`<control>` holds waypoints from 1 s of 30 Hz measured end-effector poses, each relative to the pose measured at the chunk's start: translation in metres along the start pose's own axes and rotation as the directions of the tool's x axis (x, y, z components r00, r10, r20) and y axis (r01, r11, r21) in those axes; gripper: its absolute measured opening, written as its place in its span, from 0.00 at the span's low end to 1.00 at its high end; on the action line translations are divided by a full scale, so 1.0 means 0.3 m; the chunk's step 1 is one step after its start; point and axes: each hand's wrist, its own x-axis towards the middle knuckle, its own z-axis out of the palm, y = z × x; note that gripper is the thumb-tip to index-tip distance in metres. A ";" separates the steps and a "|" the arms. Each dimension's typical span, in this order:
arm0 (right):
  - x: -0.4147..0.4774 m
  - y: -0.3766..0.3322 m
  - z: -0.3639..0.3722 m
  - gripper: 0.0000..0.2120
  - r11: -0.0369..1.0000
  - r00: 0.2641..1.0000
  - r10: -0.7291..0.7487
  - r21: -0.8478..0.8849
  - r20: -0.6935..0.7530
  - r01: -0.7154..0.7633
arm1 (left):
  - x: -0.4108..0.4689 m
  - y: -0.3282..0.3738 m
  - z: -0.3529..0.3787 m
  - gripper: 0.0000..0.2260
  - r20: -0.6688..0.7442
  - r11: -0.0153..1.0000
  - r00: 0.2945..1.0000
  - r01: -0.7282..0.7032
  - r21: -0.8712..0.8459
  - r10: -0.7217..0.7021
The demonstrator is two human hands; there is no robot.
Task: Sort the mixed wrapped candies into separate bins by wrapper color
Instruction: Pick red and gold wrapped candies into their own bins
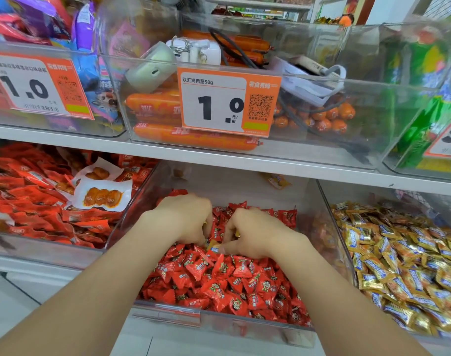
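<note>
Candies in mixed wrappers are being sorted by colour, and the work is being done in the middle bin, which is being reached into by both hands. Red candies are lying under the hands and on the near side of them, filling most of this bin. A stray gold candy is being exposed between the two hands. It is being pinched by the curled fingers and thumb of the right hand, and a further sliver of gold is showing inside that hand. The left hand is being held just beside the right, with its fingers curled down into the pile. Whether anything is being gripped there cannot be told. Gold candies are being kept in the neighbouring bin, to the right of the right hand, and no red is showing among them. On this evidence the sorting is judged to be well advanced, with only scattered gold pieces seemingly left among the red, though the deeper layers are hidden. A yellow packet is lying beyond the hands, at the back of the middle bin.
</note>
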 end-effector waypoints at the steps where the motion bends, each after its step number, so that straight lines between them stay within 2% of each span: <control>1: -0.004 0.006 -0.009 0.14 0.997 0.999 0.044 -0.062 -0.020 -0.045 | 0.004 -0.003 0.004 0.10 0.000 1.000 1.000 0.025 0.005 -0.025; 3: -0.011 0.020 -0.020 0.15 0.983 0.994 0.094 -0.153 -0.061 -0.102 | 0.011 -0.017 0.012 0.12 -0.013 0.998 0.998 0.061 0.004 -0.061; 5: -0.017 0.029 -0.023 0.15 0.970 0.992 0.090 -0.217 -0.087 -0.107 | 0.006 -0.019 0.011 0.10 -0.006 0.997 0.998 0.067 0.027 -0.067; 6: -0.017 0.033 -0.024 0.15 0.967 0.992 0.079 -0.234 -0.101 -0.101 | 0.005 -0.017 0.011 0.13 0.018 0.997 0.998 0.064 0.041 -0.065; 9: -0.021 0.028 -0.035 0.16 0.982 0.993 0.032 -0.180 -0.112 -0.052 | 0.010 -0.001 0.006 0.22 0.081 0.994 0.996 0.039 0.104 -0.048; 11: -0.017 0.010 -0.031 0.19 0.993 0.998 -0.006 -0.122 -0.058 -0.001 | 0.019 0.012 0.012 0.24 0.090 0.989 0.996 0.015 0.146 -0.028; 13: 0.000 -0.012 -0.002 0.20 0.990 1.000 -0.009 -0.138 -0.008 0.008 | 0.026 0.013 0.021 0.22 0.094 0.988 0.995 0.006 0.153 -0.020; 17: 0.041 -0.026 0.041 0.16 0.969 0.993 0.056 -0.236 -0.102 -0.079 | 0.036 0.007 0.036 0.13 0.077 0.990 0.997 -0.007 0.141 -0.004; 20: 0.043 -0.023 0.032 0.12 0.962 0.993 0.074 -0.255 -0.096 -0.096 | 0.044 0.005 0.051 0.12 0.075 0.989 0.997 -0.031 0.147 0.020; 22: 0.045 -0.015 0.036 0.09 0.954 0.996 0.055 -0.290 -0.071 -0.074 | 0.047 -0.003 0.058 0.10 0.066 0.992 0.997 -0.049 0.113 0.042; 24: 0.042 -0.012 0.038 0.12 0.952 0.997 0.030 -0.302 -0.070 -0.050 | 0.050 -0.019 0.060 0.03 0.017 0.997 0.998 -0.065 0.043 0.065; 27: 0.044 -0.009 0.016 0.13 0.985 0.994 0.027 -0.165 -0.106 -0.045 | 0.033 -0.045 0.048 0.13 -0.063 0.986 0.995 -0.091 -0.136 0.083; 30: 0.055 0.024 -0.011 0.20 0.999 0.981 0.040 0.008 -0.192 -0.039 | 0.013 -0.067 0.042 0.12 -0.177 0.963 0.980 -0.133 -0.236 0.092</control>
